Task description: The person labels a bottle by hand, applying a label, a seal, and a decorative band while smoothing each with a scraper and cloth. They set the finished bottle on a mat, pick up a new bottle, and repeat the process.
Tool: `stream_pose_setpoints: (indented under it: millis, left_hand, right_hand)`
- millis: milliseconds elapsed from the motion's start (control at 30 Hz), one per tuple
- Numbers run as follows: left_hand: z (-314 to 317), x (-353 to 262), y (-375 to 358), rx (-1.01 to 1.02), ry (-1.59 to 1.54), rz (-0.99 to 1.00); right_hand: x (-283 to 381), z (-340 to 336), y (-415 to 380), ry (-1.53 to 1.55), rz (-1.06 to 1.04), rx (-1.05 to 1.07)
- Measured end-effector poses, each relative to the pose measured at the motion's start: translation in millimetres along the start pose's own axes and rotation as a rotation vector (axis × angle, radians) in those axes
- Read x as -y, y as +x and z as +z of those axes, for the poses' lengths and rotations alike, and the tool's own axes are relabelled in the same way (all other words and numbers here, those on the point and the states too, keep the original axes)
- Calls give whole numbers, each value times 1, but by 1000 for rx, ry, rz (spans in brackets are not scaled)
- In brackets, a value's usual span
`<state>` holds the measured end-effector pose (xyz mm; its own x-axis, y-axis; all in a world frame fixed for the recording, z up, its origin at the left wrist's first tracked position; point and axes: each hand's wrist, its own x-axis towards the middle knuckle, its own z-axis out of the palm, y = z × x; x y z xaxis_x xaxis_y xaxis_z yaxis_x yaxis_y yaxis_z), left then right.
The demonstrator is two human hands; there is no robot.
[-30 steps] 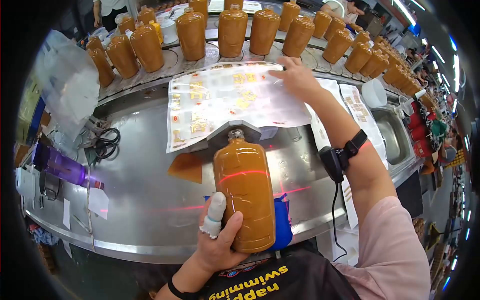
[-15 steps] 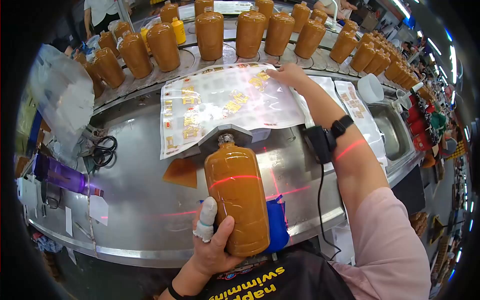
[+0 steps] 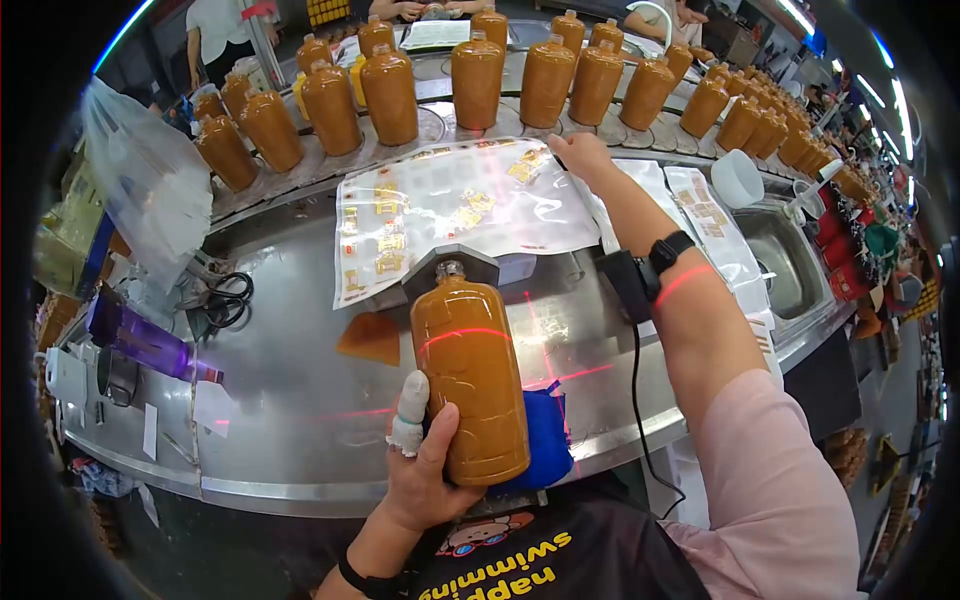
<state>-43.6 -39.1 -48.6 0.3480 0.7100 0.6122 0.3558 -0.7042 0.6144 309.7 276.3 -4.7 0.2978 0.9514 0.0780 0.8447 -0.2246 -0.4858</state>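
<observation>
My left hand (image 3: 430,462) grips the lower side of a glossy brown bottle (image 3: 468,375), a white wrap on one finger. The bottle lies tilted, its clear neck in the notch of a dark angled rest (image 3: 478,266). My right hand (image 3: 582,157) is closed at the upper right corner of a decal sheet (image 3: 440,225), seeming to pinch its edge. Gold lettering and small red marks are printed on that sheet. Red laser lines cross the bottle and the worktop. Beneath the bottle's base shows a blue cloth (image 3: 548,440).
Brown bottles (image 3: 478,85) stand along a conveyor behind the steel worktop (image 3: 290,420). An orange-brown flat piece (image 3: 370,338), scissors (image 3: 228,300) and a purple tumbler (image 3: 140,338) lie left. More sheets (image 3: 705,205), a white bowl (image 3: 738,178) and a sink (image 3: 785,255) are right. Other people sit beyond.
The view has shifted slightly. Bottles on the conveyor have changed position relative to the sheet. My left hand still grips the bottle, and my right hand stays at the sheet's corner.
</observation>
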Motion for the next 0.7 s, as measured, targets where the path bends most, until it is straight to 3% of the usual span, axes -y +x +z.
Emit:
stream_pose_setpoints:
  millis: [67, 200, 400, 433, 533, 600, 667, 700]
  left_hand:
    - [0, 0, -1, 4, 4, 0]
    - [-2, 0, 0, 15, 32, 10]
    - [-3, -4, 6, 23, 3, 14]
    - [-3, -5, 6, 23, 12, 16]
    - [-3, -6, 6, 19, 40, 29]
    - [-1, -6, 6, 11, 62, 44]
    - [1, -1, -2, 32, 8, 10]
    - [-1, -3, -5, 59, -17, -33]
  right_hand:
    - [-5, 18, 20, -7, 62, 8]
    - [-11, 24, 31, -92, -54, 62]
    - [-28, 17, 4, 163, -227, -240]
    - [-31, 15, -1, 186, -294, -371]
    - [-39, -31, -37, 778, -141, -141]
    - [-55, -75, -57, 838, -29, -131]
    - [-99, -102, -52, 731, 65, -169]
    - [-127, -109, -47, 528, 76, -198]
